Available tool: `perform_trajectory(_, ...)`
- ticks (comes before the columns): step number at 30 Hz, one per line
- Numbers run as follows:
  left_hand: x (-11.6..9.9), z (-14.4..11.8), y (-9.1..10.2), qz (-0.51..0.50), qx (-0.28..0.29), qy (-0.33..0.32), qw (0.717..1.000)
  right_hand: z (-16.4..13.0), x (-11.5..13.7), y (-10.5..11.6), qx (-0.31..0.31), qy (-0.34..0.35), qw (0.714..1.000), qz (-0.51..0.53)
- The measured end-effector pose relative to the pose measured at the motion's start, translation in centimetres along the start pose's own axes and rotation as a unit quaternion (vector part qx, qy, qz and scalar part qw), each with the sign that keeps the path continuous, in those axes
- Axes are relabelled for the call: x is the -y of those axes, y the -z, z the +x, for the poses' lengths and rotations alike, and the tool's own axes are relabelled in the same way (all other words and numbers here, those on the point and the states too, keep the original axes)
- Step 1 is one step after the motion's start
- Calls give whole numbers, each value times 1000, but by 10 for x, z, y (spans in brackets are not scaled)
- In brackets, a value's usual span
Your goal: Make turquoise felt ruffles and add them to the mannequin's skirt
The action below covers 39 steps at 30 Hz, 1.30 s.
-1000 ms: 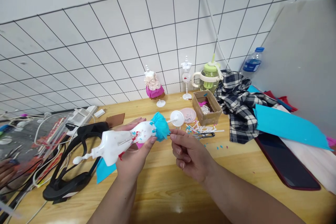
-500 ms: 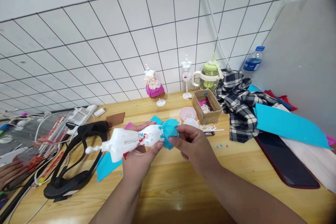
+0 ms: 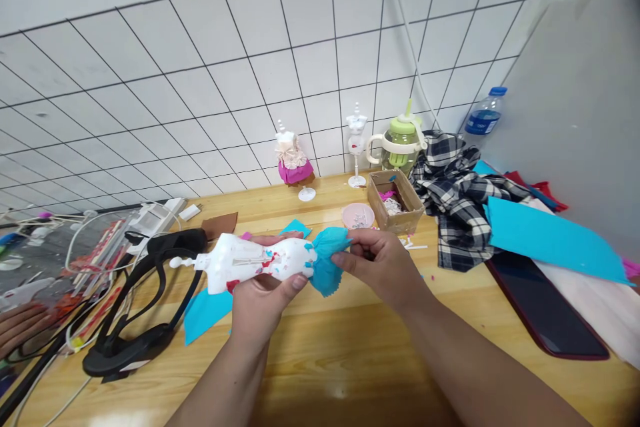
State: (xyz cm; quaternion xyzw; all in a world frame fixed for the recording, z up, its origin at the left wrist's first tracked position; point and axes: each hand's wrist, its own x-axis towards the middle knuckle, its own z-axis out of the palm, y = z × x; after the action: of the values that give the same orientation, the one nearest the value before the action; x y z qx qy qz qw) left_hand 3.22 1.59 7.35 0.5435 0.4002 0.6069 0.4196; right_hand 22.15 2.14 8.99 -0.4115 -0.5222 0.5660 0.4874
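Observation:
My left hand (image 3: 263, 300) grips a small white mannequin torso (image 3: 245, 261) lying sideways, neck knob to the left, with red and blue flecks on it. A blue paper skirt (image 3: 327, 260) is gathered at its waist end. My right hand (image 3: 377, 263) pinches the skirt's right side with the fingers closed around the stand end, which is hidden. Blue paper pieces (image 3: 205, 310) lie on the wooden table (image 3: 325, 360) under the torso.
Two dressed mannequins (image 3: 291, 159) (image 3: 356, 140) stand by the tiled wall. A cardboard box (image 3: 395, 200), pink dish (image 3: 357, 216), green cup (image 3: 400, 147), plaid cloth (image 3: 460, 193), blue sheet (image 3: 545, 237), water bottle (image 3: 483, 120) sit right. Black headset (image 3: 145, 307) and cables lie left. Another person's hand (image 3: 20, 323) is at far left.
My right hand moved from beside the skirt onto it and now pinches it, covering the round stand base. The mannequin shifted slightly right and leveled out.

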Motion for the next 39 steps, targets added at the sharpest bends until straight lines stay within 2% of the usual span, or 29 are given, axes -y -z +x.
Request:
perform_trajectory(5,1,2,1,-4,-9,-2,1000,1,3,10,52,-27,998,-4)
perform_trajectory(7,-1,3,0,14,-10,-5,1000,-2,4,12,46,-54,997,32)
perform_trajectory(9,-3,4,-1,33,-19,-9,999,-7,6,10,8,-49,998,47)
perform_trajectory(12,-6,4,-3,60,-35,-8,998,-14,8,1,-79,66,993,-63)
perform_trajectory(14,-8,4,-3,65,-36,-8,997,-17,7,-5,-100,163,962,-195)
perform_trajectory(16,-9,4,-3,58,-29,-9,998,-18,4,-9,-99,230,920,-301)
perform_trajectory(19,-10,4,-2,54,-11,-14,998,-16,1,-8,-87,270,886,-367)
perform_trajectory(25,-8,5,4,37,9,-8,999,-13,-1,-2,-79,310,867,-381)
perform_trajectory(29,-5,6,10,9,24,13,1000,-13,-2,-2,-98,350,839,-404)
perform_trajectory(34,-5,9,14,-11,16,35,999,-14,-1,-1,-53,335,844,-415)
perform_trajectory(39,-12,10,14,15,31,19,999,-16,8,4,-40,343,870,-352)
